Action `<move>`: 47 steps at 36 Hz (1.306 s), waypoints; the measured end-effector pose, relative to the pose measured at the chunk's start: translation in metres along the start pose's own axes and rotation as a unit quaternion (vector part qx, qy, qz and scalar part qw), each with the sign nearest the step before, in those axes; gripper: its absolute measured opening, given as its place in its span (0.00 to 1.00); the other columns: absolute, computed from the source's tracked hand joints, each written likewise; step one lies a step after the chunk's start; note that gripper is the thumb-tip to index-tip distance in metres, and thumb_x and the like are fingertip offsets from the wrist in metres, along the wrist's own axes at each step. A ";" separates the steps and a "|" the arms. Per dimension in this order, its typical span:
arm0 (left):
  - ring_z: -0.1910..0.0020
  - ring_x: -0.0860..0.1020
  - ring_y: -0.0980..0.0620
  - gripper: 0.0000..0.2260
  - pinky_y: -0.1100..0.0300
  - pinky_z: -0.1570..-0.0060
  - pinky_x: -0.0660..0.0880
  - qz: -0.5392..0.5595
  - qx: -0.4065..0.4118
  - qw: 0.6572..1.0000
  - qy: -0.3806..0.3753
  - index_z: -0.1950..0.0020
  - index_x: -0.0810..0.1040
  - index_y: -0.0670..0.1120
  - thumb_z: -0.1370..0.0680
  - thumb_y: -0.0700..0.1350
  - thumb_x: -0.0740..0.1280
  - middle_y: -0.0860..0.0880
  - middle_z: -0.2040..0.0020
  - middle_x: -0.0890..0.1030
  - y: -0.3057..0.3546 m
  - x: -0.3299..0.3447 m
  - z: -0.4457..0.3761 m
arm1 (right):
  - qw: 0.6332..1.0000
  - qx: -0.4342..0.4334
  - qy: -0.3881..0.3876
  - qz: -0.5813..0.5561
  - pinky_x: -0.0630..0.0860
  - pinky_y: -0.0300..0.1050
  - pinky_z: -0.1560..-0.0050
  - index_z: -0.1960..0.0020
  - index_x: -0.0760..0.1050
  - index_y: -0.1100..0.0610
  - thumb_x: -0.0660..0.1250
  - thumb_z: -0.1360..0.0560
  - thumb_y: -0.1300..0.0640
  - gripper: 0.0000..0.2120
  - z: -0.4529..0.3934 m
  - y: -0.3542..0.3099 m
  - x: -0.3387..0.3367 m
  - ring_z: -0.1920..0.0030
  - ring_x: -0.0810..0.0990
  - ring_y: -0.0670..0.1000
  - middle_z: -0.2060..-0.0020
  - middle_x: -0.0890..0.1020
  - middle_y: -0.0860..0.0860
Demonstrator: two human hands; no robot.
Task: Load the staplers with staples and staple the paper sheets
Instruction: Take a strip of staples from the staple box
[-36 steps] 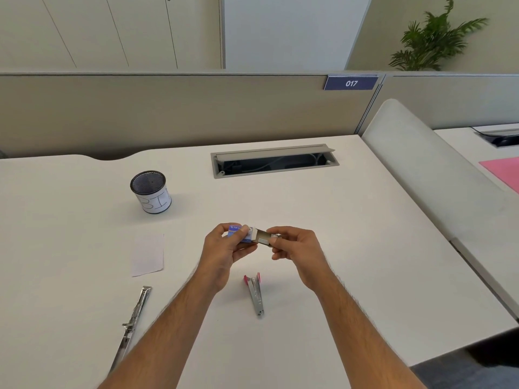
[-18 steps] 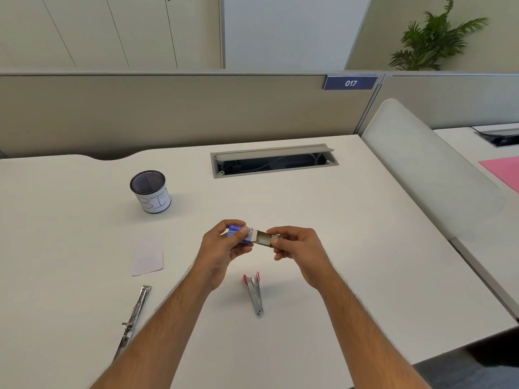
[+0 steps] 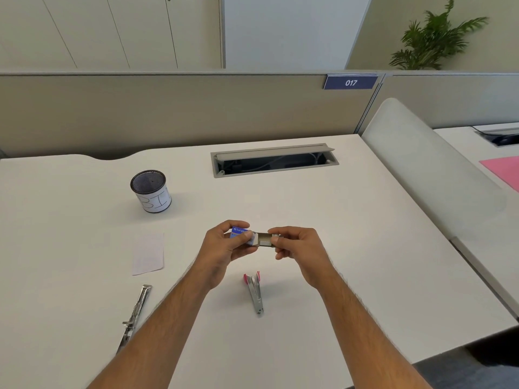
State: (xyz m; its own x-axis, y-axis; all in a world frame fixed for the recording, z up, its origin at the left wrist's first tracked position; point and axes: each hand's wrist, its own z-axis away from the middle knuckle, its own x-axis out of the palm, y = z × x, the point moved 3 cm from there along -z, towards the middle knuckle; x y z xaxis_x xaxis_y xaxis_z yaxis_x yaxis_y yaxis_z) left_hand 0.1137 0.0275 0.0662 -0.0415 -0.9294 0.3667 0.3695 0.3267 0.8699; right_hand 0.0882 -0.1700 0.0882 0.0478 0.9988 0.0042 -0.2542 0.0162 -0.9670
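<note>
Step in hand: getting a strip of staples out of the box. Left hand point(image 3: 224, 248) grips the blue staple box point(image 3: 239, 233), thumb and fingers curled round the sleeve, held above the worktop point(image 3: 351, 248) at mid-scene. Right hand point(image 3: 297, 245) pinches the far end of the inner tray point(image 3: 265, 239), which sticks out of the sleeve toward 3 o'clock. Tray looks partly out; whether a staple strip sits in the exposed part I can't tell, too small and grey-on-grey.

Nothing loaded yet, as far as I can judge. Pink stapler point(image 3: 255, 292) lies on the worktop at 6 o'clock of the hands, just below them, and looks hinged open. Second, all-metal stapler point(image 3: 136, 315) lies opened out flat at 7 o'clock, well apart. Paper sheet point(image 3: 148, 253) at 9 o'clock, flat. Mesh cup point(image 3: 151, 190) at 11 o'clock, out of the way.

How to do it well:
- Keep sleeve level, open face of the tray up, else strips tip out.
- Pull the tray straight along the sleeve axis, no twist; card jams easily.
- Don't pull it all the way; expose enough to lift one strip.
- Light squeeze on the sleeve; crushing it clamps the tray.
- Lift the strip by its sides, whole; strips snap if bent.
- Pink stapler is nearest, so likely load that first, legs down into the channel.
</note>
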 end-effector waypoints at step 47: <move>0.63 0.81 0.48 0.04 0.56 0.60 0.79 -0.096 0.016 0.995 -0.022 0.47 0.85 0.44 0.20 0.39 0.73 0.43 0.58 0.85 -0.018 0.022 0.003 | 0.997 0.025 0.009 -0.071 0.83 0.46 0.54 0.47 0.83 0.65 0.74 0.25 0.68 0.07 0.008 0.011 0.006 0.62 0.84 0.55 0.60 0.86 0.62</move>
State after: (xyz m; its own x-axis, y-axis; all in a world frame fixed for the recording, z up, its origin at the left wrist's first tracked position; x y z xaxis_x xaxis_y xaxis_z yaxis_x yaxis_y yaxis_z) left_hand 0.1034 0.0017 0.0590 -0.1488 -0.9671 0.2062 0.3213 0.1499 0.9350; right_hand 0.0779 -0.1630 0.0793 0.1047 0.9852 0.1356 -0.2922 0.1608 -0.9427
